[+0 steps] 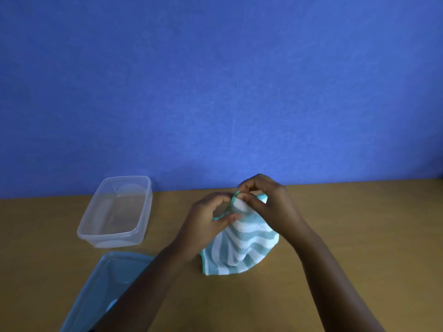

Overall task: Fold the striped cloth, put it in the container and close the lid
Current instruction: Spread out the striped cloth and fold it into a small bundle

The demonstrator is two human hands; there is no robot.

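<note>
Currently both hands, left hand (206,219) and right hand (268,200), are pinching the striped cloth (242,245) by its upper hem near the worktop's (347,236) back edge; soft, light, limp, so corners suit gripping.

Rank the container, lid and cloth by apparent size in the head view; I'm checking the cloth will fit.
1. Lid: looks largest, but it lies nearest the camera and is cut off by the frame, so unsure.
2. Container.
3. Cloth: smallest, bunched, both hands gripping it.
</note>
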